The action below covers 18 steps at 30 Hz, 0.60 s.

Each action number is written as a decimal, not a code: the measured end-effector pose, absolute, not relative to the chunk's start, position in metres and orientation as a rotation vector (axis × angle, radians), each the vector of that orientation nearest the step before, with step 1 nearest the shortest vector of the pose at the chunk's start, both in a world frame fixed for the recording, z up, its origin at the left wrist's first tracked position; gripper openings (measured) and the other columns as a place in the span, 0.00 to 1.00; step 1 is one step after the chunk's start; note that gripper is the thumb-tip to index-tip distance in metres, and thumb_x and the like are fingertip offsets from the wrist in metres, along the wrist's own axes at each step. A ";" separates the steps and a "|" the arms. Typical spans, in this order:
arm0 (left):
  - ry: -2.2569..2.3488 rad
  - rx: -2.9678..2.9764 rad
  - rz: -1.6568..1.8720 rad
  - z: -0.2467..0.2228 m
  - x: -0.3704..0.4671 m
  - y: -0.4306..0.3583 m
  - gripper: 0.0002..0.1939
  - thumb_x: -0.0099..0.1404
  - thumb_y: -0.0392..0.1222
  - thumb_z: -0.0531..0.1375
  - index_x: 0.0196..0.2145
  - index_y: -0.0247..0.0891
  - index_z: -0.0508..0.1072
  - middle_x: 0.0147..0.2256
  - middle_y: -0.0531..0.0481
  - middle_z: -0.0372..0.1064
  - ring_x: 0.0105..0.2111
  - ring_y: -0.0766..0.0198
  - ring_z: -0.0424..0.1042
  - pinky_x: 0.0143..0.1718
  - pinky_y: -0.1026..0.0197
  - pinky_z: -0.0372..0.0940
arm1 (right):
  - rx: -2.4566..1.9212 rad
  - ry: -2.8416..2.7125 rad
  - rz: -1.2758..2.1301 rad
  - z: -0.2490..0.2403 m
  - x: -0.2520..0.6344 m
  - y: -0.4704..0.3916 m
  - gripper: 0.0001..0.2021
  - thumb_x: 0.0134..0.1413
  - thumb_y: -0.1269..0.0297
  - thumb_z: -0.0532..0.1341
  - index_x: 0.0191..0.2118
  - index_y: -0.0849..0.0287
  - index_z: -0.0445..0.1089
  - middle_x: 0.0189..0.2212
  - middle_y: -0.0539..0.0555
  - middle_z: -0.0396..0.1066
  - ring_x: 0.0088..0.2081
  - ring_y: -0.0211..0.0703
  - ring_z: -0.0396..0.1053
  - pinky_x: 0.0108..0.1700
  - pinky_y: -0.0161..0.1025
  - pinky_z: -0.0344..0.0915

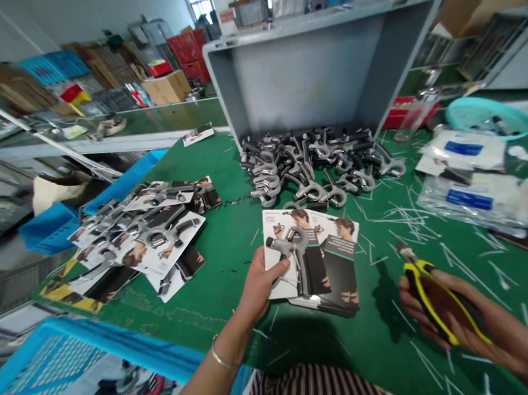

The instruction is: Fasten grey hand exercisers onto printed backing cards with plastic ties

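My left hand is closed on a printed card with a grey hand grip strengthener on its front, thumb pressed over the edge. That card overlaps a stack of similar printed cards on the green table. In my right hand are yellow-and-black cutting pliers, jaws pointing away from me. The handles lie spread across the palm, with the fingers curled around one side. Beyond the cards, loose grip strengtheners form a heap at the mouth of a grey bin tipped on its side.
Left on the green table is a pile of carded grip strengtheners. A blue crate stands at the lower left. Thin white strips litter the right side, near plastic-wrapped packs and a turquoise basin.
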State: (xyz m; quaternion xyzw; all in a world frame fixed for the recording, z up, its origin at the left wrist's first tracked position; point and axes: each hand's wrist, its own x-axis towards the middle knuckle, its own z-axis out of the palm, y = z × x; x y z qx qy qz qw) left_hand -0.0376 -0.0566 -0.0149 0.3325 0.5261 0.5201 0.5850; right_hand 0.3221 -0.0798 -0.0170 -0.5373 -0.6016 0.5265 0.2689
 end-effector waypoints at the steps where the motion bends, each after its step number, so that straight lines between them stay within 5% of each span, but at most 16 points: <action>1: 1.199 0.778 1.193 -0.014 -0.032 -0.055 0.26 0.55 0.43 0.68 0.50 0.37 0.67 0.43 0.47 0.75 0.37 0.61 0.74 0.41 0.60 0.67 | -1.346 -1.530 1.642 -0.012 0.308 -0.077 0.25 0.66 0.51 0.41 0.52 0.55 0.70 0.33 0.63 0.75 0.29 0.51 0.76 0.21 0.42 0.69; 3: 1.177 0.805 1.156 -0.014 -0.023 -0.050 0.25 0.55 0.43 0.68 0.50 0.38 0.68 0.42 0.48 0.75 0.36 0.61 0.74 0.40 0.60 0.67 | -1.141 -1.426 1.947 0.000 0.281 -0.069 0.22 0.65 0.56 0.44 0.56 0.57 0.64 0.41 0.63 0.74 0.37 0.52 0.76 0.27 0.43 0.73; 6: 1.185 0.817 1.105 -0.019 -0.018 -0.045 0.23 0.55 0.42 0.67 0.48 0.36 0.70 0.40 0.48 0.76 0.35 0.61 0.74 0.39 0.61 0.66 | -0.972 -1.786 1.881 0.016 0.255 -0.052 0.19 0.61 0.65 0.48 0.55 0.57 0.63 0.42 0.60 0.73 0.41 0.48 0.74 0.38 0.44 0.73; 9: 1.170 0.809 1.093 -0.027 -0.022 -0.044 0.23 0.55 0.42 0.67 0.47 0.36 0.70 0.41 0.48 0.76 0.36 0.60 0.74 0.39 0.60 0.66 | -1.063 -2.344 1.267 0.024 0.245 -0.034 0.18 0.59 0.66 0.54 0.55 0.55 0.65 0.44 0.59 0.73 0.43 0.50 0.72 0.45 0.47 0.70; 13: 1.190 0.857 1.130 -0.035 -0.025 -0.046 0.23 0.56 0.43 0.67 0.49 0.37 0.70 0.43 0.47 0.76 0.37 0.60 0.74 0.41 0.59 0.67 | -1.208 -2.717 0.283 0.024 0.237 -0.015 0.30 0.50 0.69 0.61 0.61 0.54 0.61 0.46 0.62 0.71 0.44 0.58 0.67 0.44 0.52 0.65; 18: 1.178 0.872 1.157 -0.036 -0.023 -0.046 0.22 0.56 0.44 0.67 0.48 0.36 0.71 0.43 0.46 0.76 0.37 0.59 0.74 0.42 0.58 0.67 | -1.255 -2.805 -0.229 0.020 0.221 -0.010 0.35 0.49 0.68 0.61 0.65 0.54 0.56 0.44 0.64 0.69 0.43 0.61 0.63 0.43 0.52 0.58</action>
